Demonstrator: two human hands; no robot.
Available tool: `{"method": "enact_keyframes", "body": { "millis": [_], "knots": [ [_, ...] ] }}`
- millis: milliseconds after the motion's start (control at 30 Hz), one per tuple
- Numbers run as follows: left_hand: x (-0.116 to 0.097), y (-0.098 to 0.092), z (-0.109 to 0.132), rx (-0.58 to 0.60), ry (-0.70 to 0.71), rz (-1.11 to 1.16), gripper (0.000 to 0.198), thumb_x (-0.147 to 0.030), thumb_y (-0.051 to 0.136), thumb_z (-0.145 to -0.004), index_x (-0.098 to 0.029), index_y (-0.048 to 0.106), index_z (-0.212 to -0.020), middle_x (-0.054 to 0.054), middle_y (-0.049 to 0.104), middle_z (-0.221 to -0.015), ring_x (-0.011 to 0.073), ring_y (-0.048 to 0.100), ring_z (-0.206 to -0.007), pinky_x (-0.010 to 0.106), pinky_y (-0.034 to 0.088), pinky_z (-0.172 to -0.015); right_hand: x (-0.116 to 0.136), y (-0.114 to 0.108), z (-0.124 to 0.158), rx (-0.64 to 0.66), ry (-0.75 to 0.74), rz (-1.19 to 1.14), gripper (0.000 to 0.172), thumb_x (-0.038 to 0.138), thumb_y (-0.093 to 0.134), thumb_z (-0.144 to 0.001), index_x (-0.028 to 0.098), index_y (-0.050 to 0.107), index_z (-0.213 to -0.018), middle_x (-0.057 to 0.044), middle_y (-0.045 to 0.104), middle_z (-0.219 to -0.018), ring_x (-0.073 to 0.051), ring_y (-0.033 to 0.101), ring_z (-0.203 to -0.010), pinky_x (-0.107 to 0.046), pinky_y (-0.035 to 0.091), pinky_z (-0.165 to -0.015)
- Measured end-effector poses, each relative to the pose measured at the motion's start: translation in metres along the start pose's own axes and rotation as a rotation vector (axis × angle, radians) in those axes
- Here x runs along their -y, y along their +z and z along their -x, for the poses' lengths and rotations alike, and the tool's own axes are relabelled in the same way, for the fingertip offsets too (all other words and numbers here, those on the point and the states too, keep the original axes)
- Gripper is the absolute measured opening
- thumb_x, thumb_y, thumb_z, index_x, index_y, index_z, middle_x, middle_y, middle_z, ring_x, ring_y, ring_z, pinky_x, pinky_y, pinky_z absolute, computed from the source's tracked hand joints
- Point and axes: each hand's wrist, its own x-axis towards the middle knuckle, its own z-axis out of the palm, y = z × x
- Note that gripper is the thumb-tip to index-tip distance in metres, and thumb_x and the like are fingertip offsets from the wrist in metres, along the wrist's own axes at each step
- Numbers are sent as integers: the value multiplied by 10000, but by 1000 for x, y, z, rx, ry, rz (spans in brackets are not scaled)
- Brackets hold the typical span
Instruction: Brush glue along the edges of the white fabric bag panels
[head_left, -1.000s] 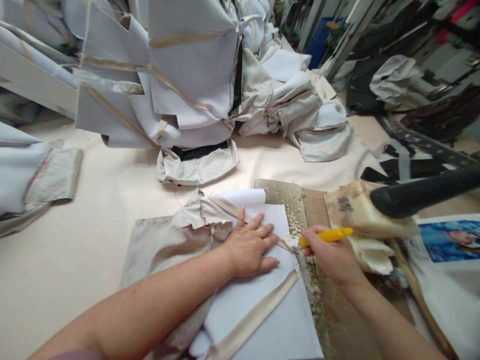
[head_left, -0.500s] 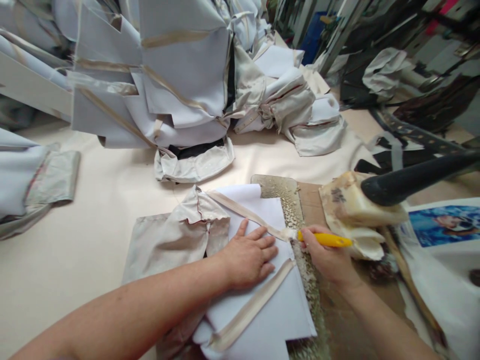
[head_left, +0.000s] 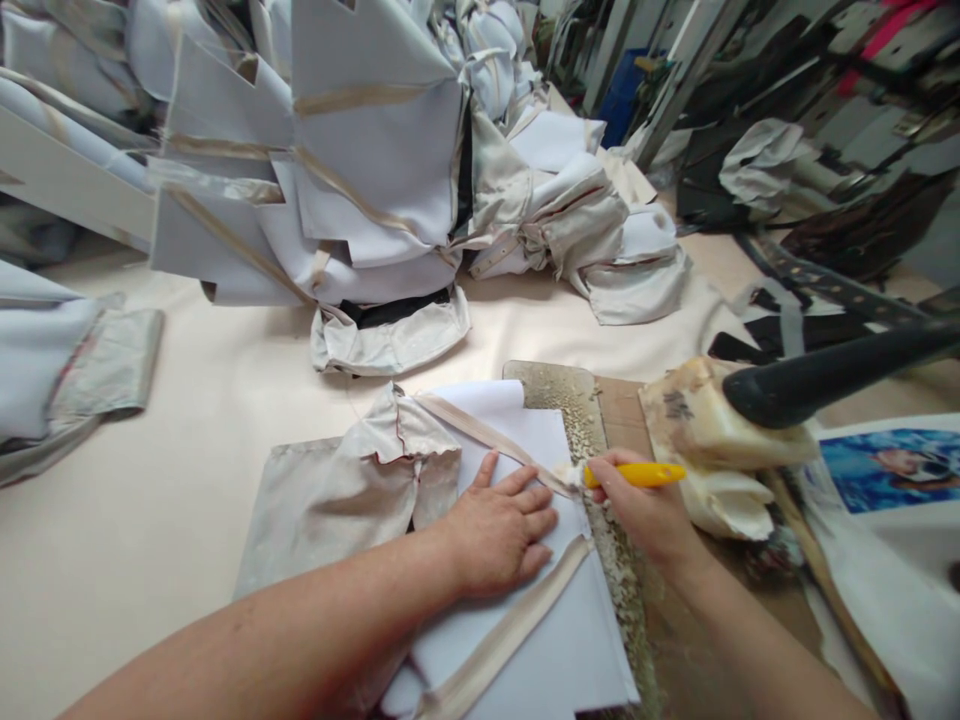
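My left hand (head_left: pixel 501 528) lies flat, fingers spread, on a white fabric panel (head_left: pixel 495 630) that has beige tape strips (head_left: pixel 510 630) and a grey-beige cloth part (head_left: pixel 337 500) at its left. Between the thumb and fingers of my right hand (head_left: pixel 637 510) is a brush (head_left: pixel 641 474) with a yellow handle. Its whitish bristles touch the panel's right edge, at the end of the upper strip. Beneath that edge lies a board (head_left: pixel 559 390) crusted with dried residue, partly covered by the panel.
A glue-stained yellowish container (head_left: pixel 690 410) stands at the right, with a black tube-like part (head_left: pixel 810 385) over it. Brown cardboard (head_left: pixel 705 620) lies beneath. White fabric pieces (head_left: pixel 375 180) are heaped at the back, and another folded piece (head_left: pixel 45 350) is at the left.
The brush and my right hand have shifted slightly left, onto the panel's edge. My left hand stays in place on the panel. The whole view has tilted slightly.
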Motion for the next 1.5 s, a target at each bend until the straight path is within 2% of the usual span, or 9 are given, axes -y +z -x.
{"method": "enact_keyframes", "body": {
  "millis": [100, 233, 333, 533, 667, 867, 967, 1300, 1500],
  "knots": [
    [0, 0, 0, -2, -4, 24, 364, -404, 405, -918, -250, 477, -1240, 43, 451, -1355, 271, 239, -1337, 661, 53, -1042, 3, -3, -4, 3, 15, 54, 268, 371, 481, -786, 193, 512, -588, 26, 506, -505, -142, 490, -522, -258, 353, -519],
    [1, 2, -1, -16, -7, 0, 365, -413, 404, -917, -263, 480, -1241, 38, 468, -1339, 267, 242, -1337, 646, 62, -1050, 14, 10, -43, -123, -103, -9, 256, 400, 456, -786, 189, 547, -673, 5, 577, -622, -159, 550, -644, -265, 403, -630],
    [1, 2, -2, -10, -3, -24, 370, -406, 390, -918, -266, 476, -1250, 33, 472, -1334, 259, 225, -1346, 630, 66, -1059, 15, 16, -58, -162, -84, -57, 273, 426, 456, -770, 185, 552, -684, -2, 592, -621, -163, 563, -642, -274, 418, -656],
    [3, 6, -3, -18, 2, -12, 361, -412, 410, -912, -259, 501, -1226, 35, 471, -1336, 256, 234, -1341, 621, 26, -1062, 6, -10, -2, -24, 56, -22, 275, 405, 504, -758, 191, 540, -590, 11, 549, -537, -152, 531, -549, -263, 396, -559],
    [3, 8, -3, -27, 5, -14, 367, -412, 410, -911, -259, 494, -1234, 38, 460, -1346, 267, 232, -1341, 629, 16, -1055, 4, -20, 25, -30, -24, -10, 305, 424, 494, -792, 195, 549, -599, 8, 559, -576, -152, 537, -596, -261, 405, -600],
    [2, 9, -4, -24, 7, -15, 361, -399, 412, -911, -255, 493, -1231, 42, 459, -1346, 268, 227, -1341, 628, -19, -1050, -10, -10, 26, -114, -100, 15, 282, 422, 485, -826, 200, 570, -672, 4, 574, -614, -158, 544, -613, -269, 409, -625],
    [2, 10, -4, -38, 10, -7, 341, -394, 421, -911, -257, 499, -1214, 40, 465, -1342, 262, 224, -1341, 628, -34, -1045, -10, -8, 32, -85, -111, -6, 289, 422, 473, -835, 199, 570, -679, 5, 578, -618, -156, 549, -616, -266, 411, -627],
    [4, 14, -4, -42, 22, -16, 338, -396, 426, -909, -251, 510, -1203, 38, 466, -1340, 253, 216, -1343, 622, -48, -1045, -5, -23, 74, 7, 177, 49, 328, 448, 474, -786, 199, 503, -574, 23, 506, -487, -132, 478, -481, -247, 358, -472],
    [3, 14, -5, -32, 20, -39, 340, -397, 409, -914, -244, 506, -1202, 38, 459, -1347, 255, 206, -1346, 641, -32, -1035, -10, -12, 63, -85, -8, -5, 310, 433, 484, -806, 193, 538, -617, 5, 540, -552, -146, 512, -544, -265, 400, -556]
  ]
}}
